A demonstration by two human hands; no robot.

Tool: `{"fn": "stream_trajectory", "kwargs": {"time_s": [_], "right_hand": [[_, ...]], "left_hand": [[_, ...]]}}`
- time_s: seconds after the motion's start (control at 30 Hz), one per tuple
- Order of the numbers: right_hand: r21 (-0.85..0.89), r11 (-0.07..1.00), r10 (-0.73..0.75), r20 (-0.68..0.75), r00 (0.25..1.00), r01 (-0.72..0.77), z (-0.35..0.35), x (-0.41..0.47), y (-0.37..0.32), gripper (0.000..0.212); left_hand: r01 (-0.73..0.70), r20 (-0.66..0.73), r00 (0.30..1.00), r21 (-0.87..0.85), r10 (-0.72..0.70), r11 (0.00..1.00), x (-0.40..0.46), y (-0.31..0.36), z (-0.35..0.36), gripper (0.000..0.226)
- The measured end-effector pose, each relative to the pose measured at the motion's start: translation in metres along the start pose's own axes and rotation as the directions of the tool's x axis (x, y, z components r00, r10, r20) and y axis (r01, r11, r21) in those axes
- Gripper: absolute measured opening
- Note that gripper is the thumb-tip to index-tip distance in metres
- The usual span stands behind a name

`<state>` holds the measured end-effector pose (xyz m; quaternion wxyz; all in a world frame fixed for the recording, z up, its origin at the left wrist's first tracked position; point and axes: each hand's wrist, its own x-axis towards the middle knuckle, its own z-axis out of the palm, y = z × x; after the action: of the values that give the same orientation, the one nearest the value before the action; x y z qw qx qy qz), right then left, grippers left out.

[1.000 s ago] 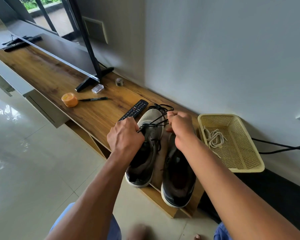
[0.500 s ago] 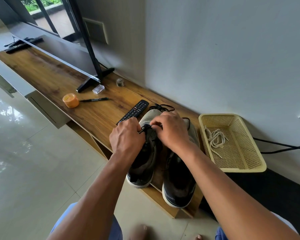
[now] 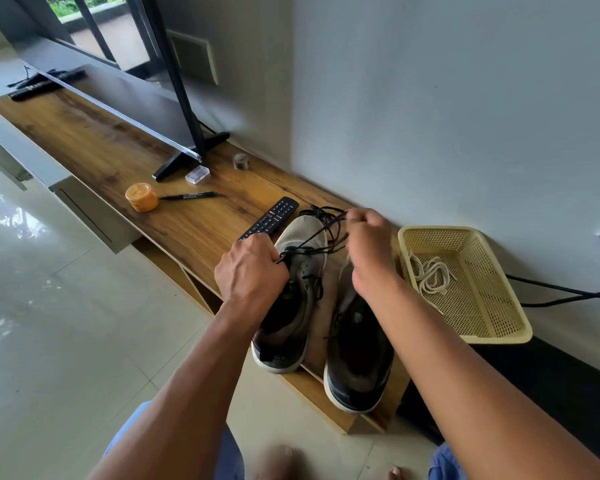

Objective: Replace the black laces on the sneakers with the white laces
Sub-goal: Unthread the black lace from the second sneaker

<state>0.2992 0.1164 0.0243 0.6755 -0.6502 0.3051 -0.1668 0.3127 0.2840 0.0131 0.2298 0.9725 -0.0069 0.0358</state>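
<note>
Apparently white laces [image 3: 430, 277] (loosely tangled) inside yellow basket [image 3: 492, 327].

Views: one, head-worn.
Facing: forward and down, wide-angle, along a wooden shelf [image 3: 94, 140] by the wall [image 3: 430, 98].
Nearness: close over both forearms; sneakers [image 3: 326, 327] mid-frame.
Shared: nothing, single view.

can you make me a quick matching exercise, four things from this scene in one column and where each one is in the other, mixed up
Things:
1. white laces
2. black lace
3. remote
4. pen

Places:
A. beside the orange tub
B. in the yellow basket
C. just left of the left sneaker's toe
D. pulled between both hands

Pairs: 1-B, 2-D, 3-C, 4-A
</note>
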Motion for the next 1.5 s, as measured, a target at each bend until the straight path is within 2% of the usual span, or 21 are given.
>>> {"fn": "stream_trajectory", "kwargs": {"time_s": [0.07,0.1,0.13,0.17,0.23,0.3,0.33,0.4,0.47,0.53,0.67,0.83,0.97,1.07,1.1,1.17,1.27,1.4,1.5], "right_hand": [[0.211,0.972,0.138,-0.137,0.981,-0.107,-0.007,0.005,-0.010,0.025],[0.238,0.964,0.159,-0.171,0.972,-0.116,-0.011,0.007,-0.012,0.026],[0.197,0.975,0.142,-0.180,0.973,-0.106,-0.013,0.008,-0.013,0.024],[0.083,0.993,0.098,-0.156,0.983,-0.085,-0.015,0.007,-0.013,0.020],[-0.223,0.975,-0.031,-0.058,0.998,0.017,-0.015,0.005,-0.002,0.014],[-0.477,0.853,-0.218,0.040,0.975,0.210,-0.011,0.005,0.007,0.027],[-0.567,0.755,-0.324,0.115,0.939,0.330,-0.008,0.005,0.010,0.031],[-0.628,0.561,-0.466,0.299,0.833,0.540,-0.001,0.004,0.011,0.033],[-0.617,0.418,-0.481,0.473,0.739,0.667,0.005,0.001,0.015,0.042],[-0.638,0.329,-0.393,0.578,0.715,0.696,0.006,-0.005,0.019,0.052],[-0.673,0.249,-0.389,0.589,0.709,0.696,0.004,-0.007,0.024,0.043],[-0.654,0.248,-0.325,0.639,0.697,0.715,0.005,-0.013,0.012,0.025],[-0.696,0.314,-0.185,0.622,0.761,0.646,0.007,-0.016,0.007,0.015],[-0.702,0.484,-0.104,0.547,0.831,0.523,0.012,-0.013,0.008,0.048],[-0.694,0.544,-0.085,0.513,0.854,0.471,0.013,-0.011,0.009,0.051],[-0.695,0.596,-0.057,0.464,0.884,0.403,0.015,-0.008,0.011,0.052],[-0.711,0.579,-0.045,0.461,0.886,0.399,0.013,-0.007,0.013,0.046],[-0.742,0.528,-0.050,0.459,0.887,0.413,0.012,-0.010,0.008,0.013],[-0.770,0.485,0.012,0.479,0.878,0.413,0.011,-0.012,0.001,0.006]], "left_hand": [[0.006,0.011,1.000,0.000,-0.006,1.000,0.001,-0.001,0.000,0.011],[0.009,0.014,1.000,0.001,-0.010,1.000,0.001,-0.001,-0.001,0.011],[0.010,0.013,1.000,0.003,-0.010,1.000,0.001,-0.001,-0.001,0.012],[0.009,0.011,1.000,0.004,-0.009,1.000,0.001,-0.001,-0.001,0.012],[0.006,0.008,1.000,0.003,-0.006,1.000,0.001,0.000,0.000,0.013],[0.000,0.001,1.000,0.004,0.000,1.000,0.000,0.000,0.000,0.013],[-0.003,-0.004,1.000,0.004,0.003,1.000,0.000,0.000,0.000,0.013],[-0.011,-0.013,1.000,0.003,0.011,1.000,-0.001,0.000,0.000,0.014],[-0.022,-0.018,1.000,0.012,0.023,1.000,-0.001,0.001,0.000,0.015],[-0.030,-0.025,0.999,0.019,0.030,0.999,-0.001,0.001,0.001,0.014],[-0.029,-0.030,0.999,0.012,0.029,1.000,-0.001,0.002,0.000,0.010],[-0.043,-0.028,0.999,0.019,0.044,0.999,-0.001,0.003,0.001,0.013],[-0.053,-0.023,0.998,0.032,0.053,0.998,-0.002,0.004,0.001,0.012],[-0.057,-0.020,0.998,0.020,0.058,0.998,-0.001,0.004,0.002,0.012],[-0.058,-0.020,0.998,0.016,0.058,0.998,-0.001,0.005,0.002,0.012],[-0.060,-0.016,0.998,0.012,0.060,0.998,-0.001,0.005,0.003,0.012],[-0.069,-0.003,0.998,0.017,0.069,0.997,-0.002,0.007,0.004,0.010],[-0.069,0.010,0.998,0.021,0.069,0.997,-0.003,0.008,0.003,0.011],[-0.069,0.010,0.998,0.037,0.069,0.997,-0.004,0.009,0.002,0.013]]}}
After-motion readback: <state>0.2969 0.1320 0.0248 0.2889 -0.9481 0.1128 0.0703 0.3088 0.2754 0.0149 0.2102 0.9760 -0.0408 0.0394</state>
